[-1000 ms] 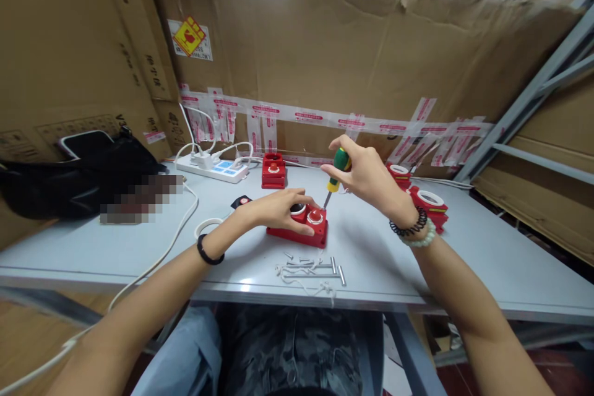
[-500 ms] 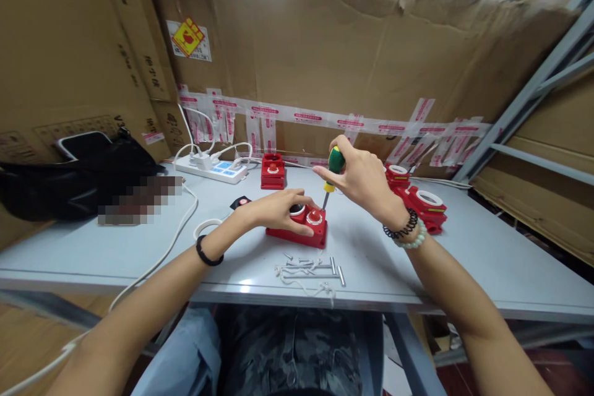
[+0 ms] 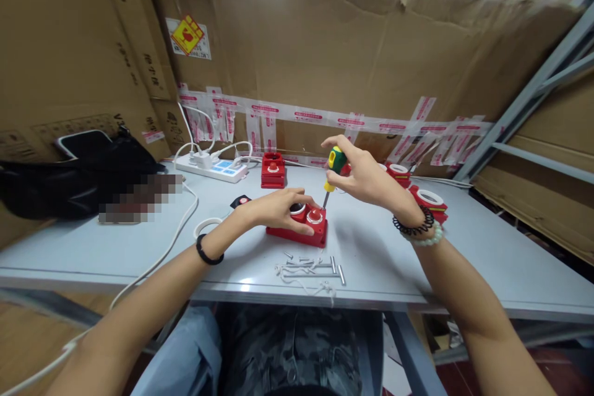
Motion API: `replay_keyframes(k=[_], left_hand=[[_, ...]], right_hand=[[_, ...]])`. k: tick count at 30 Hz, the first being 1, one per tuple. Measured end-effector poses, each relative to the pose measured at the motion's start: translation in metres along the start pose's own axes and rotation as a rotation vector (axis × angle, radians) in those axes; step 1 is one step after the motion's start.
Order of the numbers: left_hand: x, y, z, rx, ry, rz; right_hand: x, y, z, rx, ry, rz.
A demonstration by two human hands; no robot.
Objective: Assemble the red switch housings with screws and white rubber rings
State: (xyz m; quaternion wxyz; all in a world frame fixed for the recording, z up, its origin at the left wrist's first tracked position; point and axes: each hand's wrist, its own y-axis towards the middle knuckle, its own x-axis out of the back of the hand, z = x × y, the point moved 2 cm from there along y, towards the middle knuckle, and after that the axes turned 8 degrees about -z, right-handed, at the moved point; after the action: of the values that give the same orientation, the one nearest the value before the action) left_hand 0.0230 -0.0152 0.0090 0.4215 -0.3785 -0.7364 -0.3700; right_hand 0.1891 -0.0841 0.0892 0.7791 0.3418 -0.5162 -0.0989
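My left hand [image 3: 278, 209] grips a red block [image 3: 301, 235] from its left side, pressing it on the table, thumb on the near side. The block has a round red knob [image 3: 315, 215] in a white ring at its right end. My right hand [image 3: 359, 170] has thumb and fingers round the green and yellow handle of a screwdriver [image 3: 337, 159]. The screwdriver slants down, with its tip at the block's back right corner. Just in front of the block lie metal T-shaped rods [image 3: 340, 275], small screws [image 3: 288, 255] and white string [image 3: 315, 289].
A smaller red block [image 3: 273, 172] stands behind. More red parts with white rings [image 3: 430, 197] are at the right. A white power strip [image 3: 211, 168], a cable, a black bag [image 3: 37, 185] and a roll of white tape lie leftward. Cardboard [image 3: 325, 62] walls the back.
My right hand has turned about the screwdriver handle, its wrist shifting right and its fingers lifting a little. The left hand and the red block have stayed in place.
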Motion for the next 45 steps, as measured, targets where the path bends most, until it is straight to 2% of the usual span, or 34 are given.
replay_keyframes(k=[2, 6, 8, 12, 14, 16, 19, 21, 23, 28, 30, 32, 36, 38, 40, 42, 45], left_hand=[[0.0, 0.0, 0.0, 0.001, -0.002, 0.001], [0.001, 0.0, -0.001, 0.013, 0.004, 0.001], [0.001, 0.0, -0.001, 0.011, 0.002, 0.006], [0.0, 0.0, 0.0, -0.003, 0.0, 0.0], [-0.001, 0.0, 0.0, -0.003, 0.007, -0.006], [-0.001, 0.0, 0.0, 0.001, 0.013, -0.006], [0.0, 0.0, -0.001, 0.011, 0.018, -0.002], [0.0, 0.0, -0.001, 0.016, 0.014, 0.001], [0.001, 0.0, -0.002, 0.013, 0.009, -0.001], [0.0, 0.0, -0.001, -0.003, 0.01, -0.005], [0.0, 0.0, -0.001, -0.001, 0.008, -0.007], [0.0, 0.0, -0.001, 0.003, 0.002, -0.006], [0.0, 0.0, -0.001, 0.014, 0.0, -0.004], [0.0, 0.0, -0.001, 0.02, 0.004, -0.004], [0.0, 0.0, -0.001, 0.02, 0.005, -0.002], [-0.001, 0.0, -0.001, 0.016, 0.004, -0.001], [-0.001, 0.0, 0.0, 0.012, 0.006, -0.008]], right_hand=[[-0.001, 0.001, 0.0, -0.021, -0.035, -0.031], [-0.005, 0.001, -0.002, -0.133, -0.313, -0.219], [-0.005, 0.002, -0.003, -0.114, -0.256, -0.182], [0.0, 0.002, -0.002, 0.007, 0.108, 0.016], [0.0, 0.002, -0.002, 0.033, 0.146, 0.021], [-0.003, 0.003, -0.002, -0.002, 0.045, -0.068], [-0.01, 0.003, -0.003, -0.118, -0.245, -0.268], [-0.01, 0.002, -0.002, -0.162, -0.379, -0.33], [-0.005, 0.002, -0.002, -0.146, -0.35, -0.282], [0.014, 0.003, -0.006, -0.003, 0.142, 0.097], [0.016, 0.005, -0.007, 0.025, 0.239, 0.142], [0.013, 0.006, -0.007, 0.021, 0.192, 0.046], [0.002, 0.005, -0.005, -0.105, -0.204, -0.326], [-0.004, 0.004, -0.003, -0.149, -0.357, -0.391], [-0.007, 0.003, -0.004, -0.144, -0.379, -0.368], [-0.008, 0.004, -0.006, -0.101, -0.256, -0.285], [-0.005, 0.005, -0.009, 0.027, 0.043, -0.05]])
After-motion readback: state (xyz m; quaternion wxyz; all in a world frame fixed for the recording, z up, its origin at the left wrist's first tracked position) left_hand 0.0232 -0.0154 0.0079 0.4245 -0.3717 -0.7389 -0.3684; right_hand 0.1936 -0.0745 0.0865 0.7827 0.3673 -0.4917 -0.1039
